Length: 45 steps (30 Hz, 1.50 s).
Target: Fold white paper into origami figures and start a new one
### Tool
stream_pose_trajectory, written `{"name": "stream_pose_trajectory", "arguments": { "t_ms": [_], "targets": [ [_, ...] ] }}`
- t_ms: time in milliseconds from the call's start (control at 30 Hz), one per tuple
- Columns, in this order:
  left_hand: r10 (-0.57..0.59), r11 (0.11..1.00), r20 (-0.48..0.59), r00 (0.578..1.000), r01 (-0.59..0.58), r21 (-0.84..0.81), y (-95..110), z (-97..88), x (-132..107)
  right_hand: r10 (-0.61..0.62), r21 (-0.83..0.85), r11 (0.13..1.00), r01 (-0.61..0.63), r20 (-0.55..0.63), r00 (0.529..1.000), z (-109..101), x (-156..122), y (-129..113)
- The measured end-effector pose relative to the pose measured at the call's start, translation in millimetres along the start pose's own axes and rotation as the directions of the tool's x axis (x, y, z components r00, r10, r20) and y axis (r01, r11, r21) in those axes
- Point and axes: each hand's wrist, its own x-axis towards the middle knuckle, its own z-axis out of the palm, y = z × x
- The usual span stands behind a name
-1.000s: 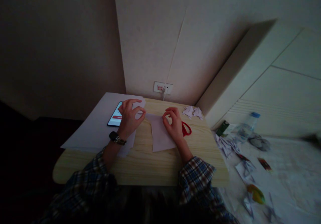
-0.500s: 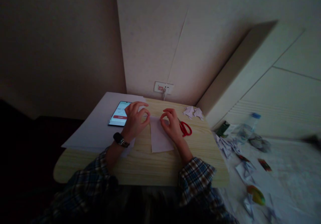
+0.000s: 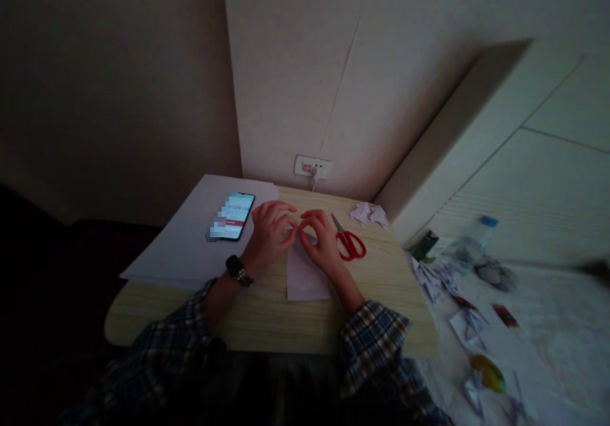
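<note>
A small sheet of white paper lies between my hands on the wooden table. Its top end is at my fingertips, partly hidden by them. My left hand, with a dark watch on the wrist, pinches thumb and finger at the paper's upper edge. From the other side my right hand also pinches at that edge, its fingertips almost touching the left ones. Just right of my right hand lie scissors with red handles, blades pointing away from me.
A phone with a lit screen rests on large white sheets at the left. Folded paper pieces sit at the table's back right. A wall socket is behind. Right of the table are a bottle and scattered papers.
My hands have come together at the paper's upper edge, the left moving right and slightly nearer me. More of the phone and the scissor blades now shows.
</note>
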Motion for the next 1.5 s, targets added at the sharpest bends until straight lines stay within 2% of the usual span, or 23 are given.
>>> {"name": "stream_pose_trajectory", "arguments": {
  "t_ms": [333, 533, 700, 767, 900, 967, 1033, 1100, 1267, 1400, 1467, 1500],
  "targets": [
    [-0.028, 0.999, -0.065, 0.997, 0.03, 0.036, -6.0, -8.5, 5.5, 0.0, -0.015, 1.0, 0.0, 0.003, 1.0, -2.2, 2.4, 8.8],
    [-0.179, 0.979, -0.235, 0.955, 0.196, 0.052, -20.0, -18.4, 11.2, 0.085, -0.023, 0.996, -0.086, -0.025, 0.996, -7.5, 5.2, 13.0],
    [-0.171, 0.979, -0.263, 0.949, 0.193, 0.06, -22.3, -18.8, 11.0, 0.098, -0.03, 0.995, -0.1, -0.045, 0.994, -8.4, 5.0, 19.4],
    [-0.2, 0.973, -0.3, 0.933, 0.226, 0.054, -24.0, -20.6, 10.9, 0.108, -0.039, 0.993, -0.11, -0.055, 0.993, -9.2, 4.4, 23.2],
    [-0.275, 0.955, -0.418, 0.866, 0.297, -0.012, -29.9, -25.1, 11.4, 0.127, -0.061, 0.989, -0.136, -0.137, 0.982, -13.5, 4.0, 29.4],
    [-0.265, 0.959, -0.399, 0.878, 0.284, -0.012, -29.7, -24.5, 11.4, 0.128, -0.046, 0.989, -0.139, -0.183, 0.975, -14.8, 4.1, 28.7],
    [-0.218, 0.972, -0.315, 0.924, 0.235, 0.016, -25.9, -21.1, 10.9, 0.121, -0.025, 0.991, -0.128, -0.179, 0.976, -13.5, 4.0, 24.9],
    [-0.175, 0.982, -0.23, 0.957, 0.188, 0.036, -19.9, -16.3, 9.9, 0.105, -0.014, 0.994, -0.108, -0.127, 0.986, -9.7, 3.5, 19.8],
    [-0.12, 0.993, -0.142, 0.982, 0.121, -0.005, -7.9, -6.5, 6.1, 0.053, -0.046, 0.998, -0.053, 0.01, 0.999, 2.0, 1.1, 15.0],
    [-0.088, 0.996, -0.144, 0.986, 0.09, 0.004, -9.6, -9.1, 6.8, 0.059, -0.064, 0.996, -0.056, 0.04, 0.997, 4.4, -0.2, 17.8],
    [-0.117, 0.993, -0.191, 0.975, 0.119, -0.001, -15.8, -14.5, 8.7, 0.067, -0.069, 0.996, -0.063, 0.057, 0.996, 3.6, -0.3, 18.6],
    [-0.152, 0.988, -0.249, 0.957, 0.151, -0.023, -19.9, -17.6, 9.8, 0.07, -0.071, 0.995, -0.066, 0.065, 0.995, 3.2, -0.2, 18.7]
  ]
}}
